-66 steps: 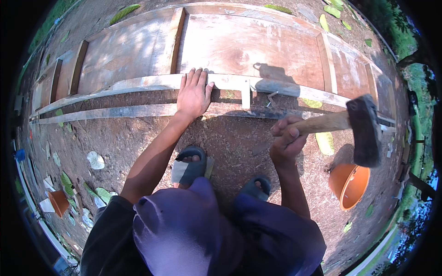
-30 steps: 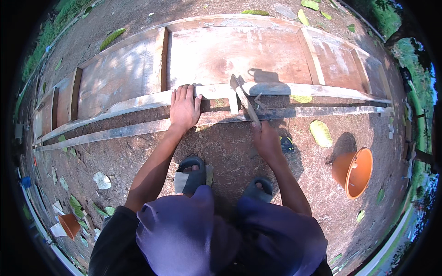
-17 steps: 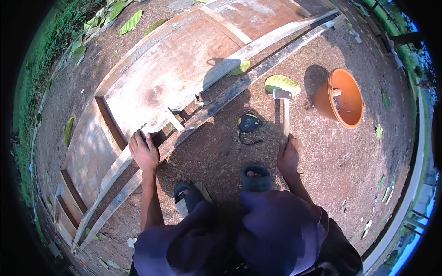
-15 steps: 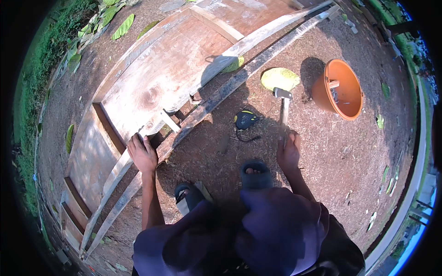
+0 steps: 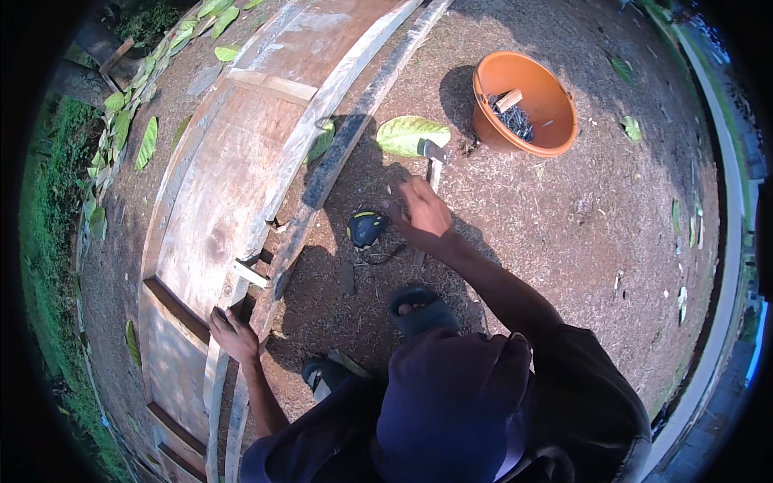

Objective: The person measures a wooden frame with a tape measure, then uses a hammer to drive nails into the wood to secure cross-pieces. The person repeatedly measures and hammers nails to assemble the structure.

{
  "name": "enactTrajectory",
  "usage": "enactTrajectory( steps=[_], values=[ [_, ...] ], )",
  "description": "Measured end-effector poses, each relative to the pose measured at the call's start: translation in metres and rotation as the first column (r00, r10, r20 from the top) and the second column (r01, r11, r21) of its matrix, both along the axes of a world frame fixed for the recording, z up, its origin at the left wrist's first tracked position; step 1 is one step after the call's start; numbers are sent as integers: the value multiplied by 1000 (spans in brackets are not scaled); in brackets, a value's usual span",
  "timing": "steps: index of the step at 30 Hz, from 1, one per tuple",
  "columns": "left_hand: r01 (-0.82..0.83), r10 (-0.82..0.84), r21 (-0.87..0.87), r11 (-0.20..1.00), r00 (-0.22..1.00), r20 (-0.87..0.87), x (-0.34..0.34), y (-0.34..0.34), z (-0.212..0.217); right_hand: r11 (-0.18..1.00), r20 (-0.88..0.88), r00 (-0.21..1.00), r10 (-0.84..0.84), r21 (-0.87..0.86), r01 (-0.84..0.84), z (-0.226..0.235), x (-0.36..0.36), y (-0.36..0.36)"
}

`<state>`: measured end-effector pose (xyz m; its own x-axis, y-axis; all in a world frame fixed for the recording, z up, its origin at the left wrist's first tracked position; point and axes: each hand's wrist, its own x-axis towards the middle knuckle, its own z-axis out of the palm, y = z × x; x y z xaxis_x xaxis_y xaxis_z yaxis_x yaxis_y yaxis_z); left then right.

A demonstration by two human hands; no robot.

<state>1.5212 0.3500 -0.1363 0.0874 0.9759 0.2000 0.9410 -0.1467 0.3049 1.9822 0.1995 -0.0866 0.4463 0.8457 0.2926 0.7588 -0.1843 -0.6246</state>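
Note:
My left hand (image 5: pixel 235 335) rests on the near side rail (image 5: pixel 272 211) of a long wooden frame with a plywood panel (image 5: pixel 211 193); its fingers lie along the wood. A short light wood piece (image 5: pixel 251 274) sticks out across the rail just beyond it. My right hand (image 5: pixel 424 211) is over the ground with thumb and fingers apart, and I see nothing held in them. Partly beneath that hand, a hammer (image 5: pixel 433 151) lies on the soil, its handle partly hidden. Close to my fingertips sits a black and yellow tape measure (image 5: pixel 366 229) with a dark strap.
An orange bucket (image 5: pixel 491 133) holding nails (image 5: pixel 515 121) and a wood offcut (image 5: pixel 509 100) stands at the far right. A large green leaf (image 5: pixel 411 135) lies beside the hammer's head. A second plank (image 5: pixel 346 149) runs along the frame. My sandalled feet (image 5: pixel 423 310) are close below.
My right hand has left the hammer's handle and moved forward and left toward the tape measure. My left hand remains on the rail. The view has shifted, moving the bucket up and left.

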Motion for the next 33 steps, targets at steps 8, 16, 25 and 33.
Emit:
enactTrajectory(
  steps=[8,16,25,33],
  values=[
    [23,-22,30,999,1000,-13,-12,8,-9,844,-38,844,-536,-29,535,56,240,-5],
    [139,-122,-49,989,959,257,-70,36,-40,597,388,921,37,-748,291,8,339,-12],
    [44,-2,-103,994,928,373,10,7,59,684,372,914,-162,-626,376,25,341,-41],
    [114,-33,-158,981,897,441,40,10,48,818,591,741,-319,-224,531,13,334,-56]
  ],
)
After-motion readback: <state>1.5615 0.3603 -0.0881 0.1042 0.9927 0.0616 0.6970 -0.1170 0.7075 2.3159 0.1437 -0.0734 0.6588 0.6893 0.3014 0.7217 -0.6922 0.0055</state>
